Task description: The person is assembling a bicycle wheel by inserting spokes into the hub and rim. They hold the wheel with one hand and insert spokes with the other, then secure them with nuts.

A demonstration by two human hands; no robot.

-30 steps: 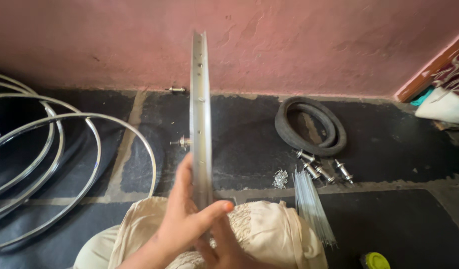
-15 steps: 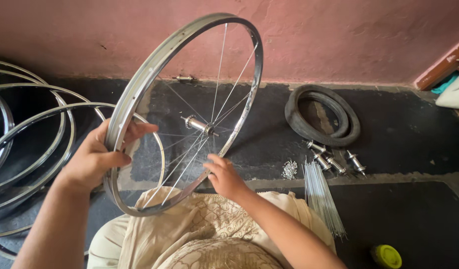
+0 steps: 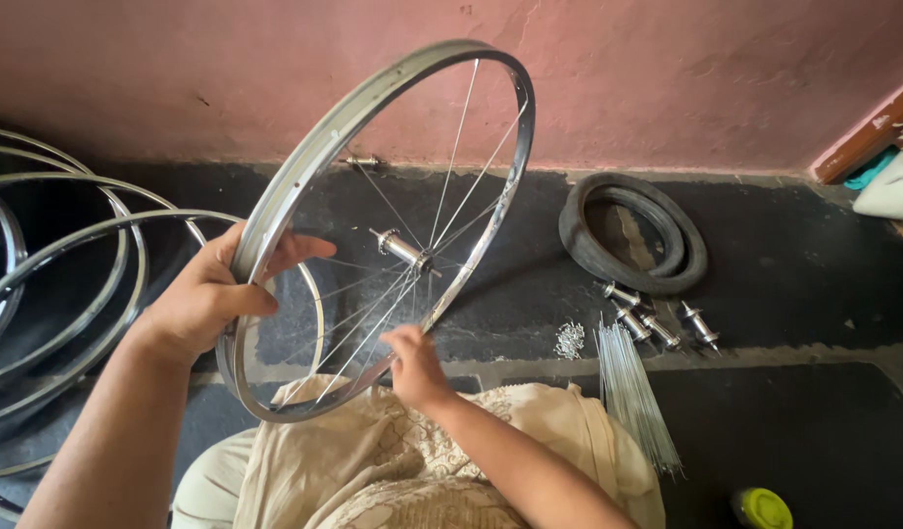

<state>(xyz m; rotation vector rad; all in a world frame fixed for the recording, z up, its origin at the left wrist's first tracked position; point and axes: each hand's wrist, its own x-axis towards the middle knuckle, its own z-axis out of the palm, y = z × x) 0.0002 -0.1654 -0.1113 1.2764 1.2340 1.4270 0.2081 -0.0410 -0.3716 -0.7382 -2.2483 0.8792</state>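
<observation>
Head view: left hand (image 3: 208,299) grasps the wheel rim (image 3: 304,171); right hand (image 3: 414,364) pinches a spoke (image 3: 373,338).

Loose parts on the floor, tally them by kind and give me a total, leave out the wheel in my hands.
Bare rims, stacked at left: at least 3
Rubber tyre: 1
Hubs: 4
Spoke bundle: 1
Pile of small nipples: 1
Yellow-green cap: 1
Total: at least 11
</observation>
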